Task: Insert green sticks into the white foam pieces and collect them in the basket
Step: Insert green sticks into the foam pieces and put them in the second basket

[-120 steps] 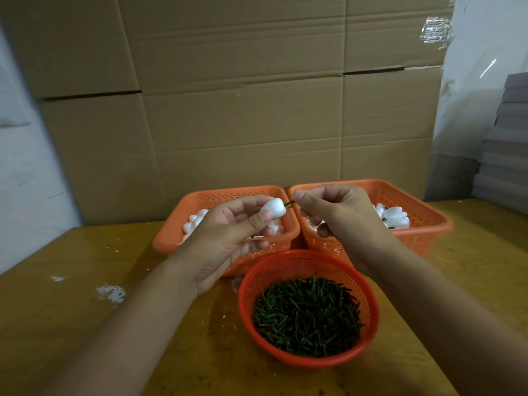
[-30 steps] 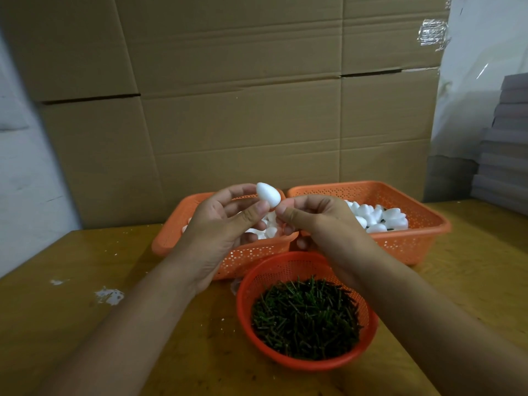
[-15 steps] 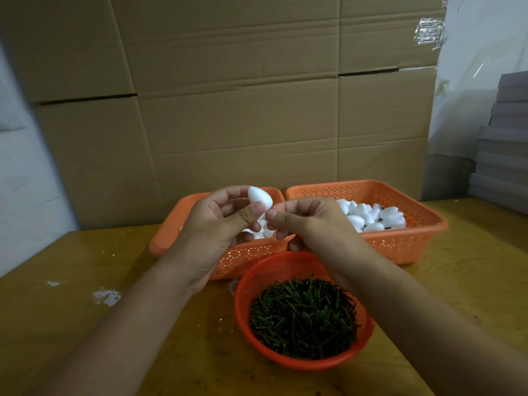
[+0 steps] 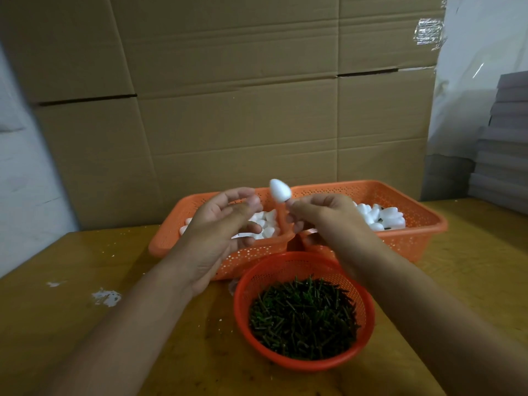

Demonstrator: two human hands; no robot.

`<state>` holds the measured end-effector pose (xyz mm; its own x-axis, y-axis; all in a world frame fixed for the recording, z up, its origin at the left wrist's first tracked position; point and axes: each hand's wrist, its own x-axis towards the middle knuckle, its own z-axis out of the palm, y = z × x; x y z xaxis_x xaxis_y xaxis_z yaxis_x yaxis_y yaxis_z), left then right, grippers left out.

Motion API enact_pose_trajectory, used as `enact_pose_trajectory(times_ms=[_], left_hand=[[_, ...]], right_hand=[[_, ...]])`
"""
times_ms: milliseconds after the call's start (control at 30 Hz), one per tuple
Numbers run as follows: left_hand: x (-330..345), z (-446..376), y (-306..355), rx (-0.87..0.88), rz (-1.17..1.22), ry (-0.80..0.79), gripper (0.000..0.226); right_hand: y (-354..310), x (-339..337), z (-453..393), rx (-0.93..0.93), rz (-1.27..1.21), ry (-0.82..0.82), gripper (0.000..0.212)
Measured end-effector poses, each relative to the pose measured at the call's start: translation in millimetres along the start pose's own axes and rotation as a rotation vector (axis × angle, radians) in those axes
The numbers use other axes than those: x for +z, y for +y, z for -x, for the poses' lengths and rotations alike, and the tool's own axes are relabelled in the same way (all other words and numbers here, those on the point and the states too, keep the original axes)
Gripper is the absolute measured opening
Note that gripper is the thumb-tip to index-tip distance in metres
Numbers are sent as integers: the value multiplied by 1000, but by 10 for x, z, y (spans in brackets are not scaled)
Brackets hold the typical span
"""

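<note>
Overhead, one foam piece (image 4: 280, 190), two hands (image 4: 225, 224), three baskets (image 4: 428, 221)

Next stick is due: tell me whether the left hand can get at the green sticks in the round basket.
Probably yes: the left hand holds nothing, and the green sticks lie uncovered in the round basket, just below it.

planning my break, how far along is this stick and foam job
Done: some white pieces lie in the right basket, dark bits among them. In hand: the right hand pinches below one foam piece; the left hand is empty. Left: many pieces in the left basket and a full bowl of green sticks.
</note>
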<state>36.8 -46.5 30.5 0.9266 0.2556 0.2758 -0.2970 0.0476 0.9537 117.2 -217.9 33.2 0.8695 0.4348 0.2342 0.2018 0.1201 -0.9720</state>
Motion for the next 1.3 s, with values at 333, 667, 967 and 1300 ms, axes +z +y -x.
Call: enact_pose_trajectory(times_ms=[333,667,967,1300], left_hand=[[-50,-39,-32,-32,-39,72,17],[-73,-59,-42,-22,-39,71,19],[-106,-83,-76,-24,-49,95,19],[-180,-124,-91,0,-131,170,18]], right_hand=[[172,-646,-244,-266,992,650,27],[314,-695,-278,-162,1220,557,19],[298,-682,-284,-269,1131,520,23],[-35,-95,19,-409,887,-338,11]])
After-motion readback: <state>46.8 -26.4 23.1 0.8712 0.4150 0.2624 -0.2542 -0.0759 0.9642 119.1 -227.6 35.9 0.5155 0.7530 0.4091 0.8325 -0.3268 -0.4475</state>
